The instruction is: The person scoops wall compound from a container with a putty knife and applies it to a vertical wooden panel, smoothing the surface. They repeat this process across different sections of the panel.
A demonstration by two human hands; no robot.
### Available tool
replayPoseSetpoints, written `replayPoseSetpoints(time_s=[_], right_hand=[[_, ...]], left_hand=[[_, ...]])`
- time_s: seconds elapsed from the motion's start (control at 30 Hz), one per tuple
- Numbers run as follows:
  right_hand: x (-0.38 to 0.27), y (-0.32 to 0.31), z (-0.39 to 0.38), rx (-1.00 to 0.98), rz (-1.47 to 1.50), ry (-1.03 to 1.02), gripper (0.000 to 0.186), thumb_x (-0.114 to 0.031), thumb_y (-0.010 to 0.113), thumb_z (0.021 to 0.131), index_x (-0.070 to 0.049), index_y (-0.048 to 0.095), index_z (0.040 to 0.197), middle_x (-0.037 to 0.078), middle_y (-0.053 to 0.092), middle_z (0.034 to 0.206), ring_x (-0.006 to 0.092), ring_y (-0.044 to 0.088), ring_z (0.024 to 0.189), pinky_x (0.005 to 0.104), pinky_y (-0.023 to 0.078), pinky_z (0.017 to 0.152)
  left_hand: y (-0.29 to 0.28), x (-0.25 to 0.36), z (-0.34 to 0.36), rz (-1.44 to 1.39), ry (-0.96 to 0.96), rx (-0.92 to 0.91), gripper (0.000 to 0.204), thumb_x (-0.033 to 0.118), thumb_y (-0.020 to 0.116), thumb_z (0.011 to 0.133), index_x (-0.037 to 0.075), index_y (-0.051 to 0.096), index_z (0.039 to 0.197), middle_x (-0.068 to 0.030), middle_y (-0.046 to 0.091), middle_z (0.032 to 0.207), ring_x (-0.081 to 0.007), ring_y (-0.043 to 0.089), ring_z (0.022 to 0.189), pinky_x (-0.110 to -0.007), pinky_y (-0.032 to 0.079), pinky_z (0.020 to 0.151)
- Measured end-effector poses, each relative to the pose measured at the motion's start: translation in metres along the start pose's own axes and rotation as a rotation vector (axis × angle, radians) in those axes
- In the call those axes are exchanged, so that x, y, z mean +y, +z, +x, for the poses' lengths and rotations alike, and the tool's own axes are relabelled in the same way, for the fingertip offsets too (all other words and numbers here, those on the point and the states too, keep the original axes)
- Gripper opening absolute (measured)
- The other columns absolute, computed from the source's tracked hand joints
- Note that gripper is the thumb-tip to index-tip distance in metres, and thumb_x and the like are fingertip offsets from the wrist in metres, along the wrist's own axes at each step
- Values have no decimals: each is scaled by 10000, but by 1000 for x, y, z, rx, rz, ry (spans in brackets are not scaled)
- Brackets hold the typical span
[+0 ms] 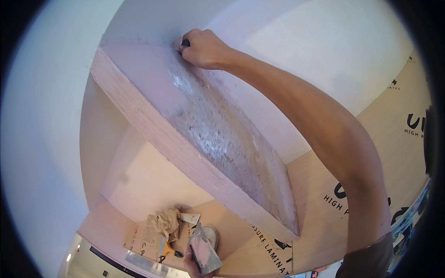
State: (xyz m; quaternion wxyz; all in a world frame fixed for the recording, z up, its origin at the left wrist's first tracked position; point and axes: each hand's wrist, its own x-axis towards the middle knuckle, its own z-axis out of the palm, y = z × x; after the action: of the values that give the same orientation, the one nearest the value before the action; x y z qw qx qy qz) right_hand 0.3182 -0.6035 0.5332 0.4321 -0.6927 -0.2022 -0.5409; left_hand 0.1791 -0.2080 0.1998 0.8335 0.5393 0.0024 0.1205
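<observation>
My right hand (204, 48) reaches far out, its fingers closed round a small putty knife (186, 42) of which only a dark bit shows. The blade is mostly hidden and presses at the far end of a long ledge (208, 134), where it meets the wall. Smooth pale pink filler (139, 69) covers the ledge's far left part. The nearer surface is mottled grey-brown and shiny. Low in the view, my left hand (191, 264) grips a flat grey metal plate (205, 250) smeared with pink filler; its fingers are partly hidden.
Under the ledge lie crumpled brown paper (165, 222) and an orange-handled item (168, 249) on brown printed sheeting (320, 222). A pale rounded thing, perhaps a shoe (212, 237), shows behind the plate. Curved white walls (287, 83) enclose the ledge; its pink-coated front edge (171, 150) points towards me.
</observation>
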Motion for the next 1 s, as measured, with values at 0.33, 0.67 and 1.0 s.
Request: replayPoseSetpoints(time_s=[0.33, 0.67, 1.0], right_hand=[[-13, -47, -19, 62, 51, -8, 329, -196, 543, 963, 71, 684, 1094, 267, 709, 986, 357, 699, 860, 417, 538, 821], [25, -24, -30, 138, -59, -19, 285, -152, 542, 942, 84, 688, 1011, 268, 694, 822, 395, 673, 756, 462, 523, 758], [15, 9, -40, 148, -184, -139, 281, -137, 520, 946, 101, 653, 880, 349, 639, 796, 500, 644, 778, 533, 519, 772]], left_hand=[[-11, 6, -2, -59, 85, -53, 422, 286, 404, 1047, 4, 513, 1343, -168, 641, 1221, -298, 653, 1094, -441, 523, 999], [-1, 5, 0, -46, 83, -100, 444, 289, 408, 1033, -11, 497, 1348, -189, 632, 1229, -321, 647, 1104, -448, 513, 1007], [-8, 2, 0, -38, 104, -35, 420, 327, 436, 1035, 6, 537, 1287, -162, 652, 1184, -301, 657, 1065, -430, 534, 958]])
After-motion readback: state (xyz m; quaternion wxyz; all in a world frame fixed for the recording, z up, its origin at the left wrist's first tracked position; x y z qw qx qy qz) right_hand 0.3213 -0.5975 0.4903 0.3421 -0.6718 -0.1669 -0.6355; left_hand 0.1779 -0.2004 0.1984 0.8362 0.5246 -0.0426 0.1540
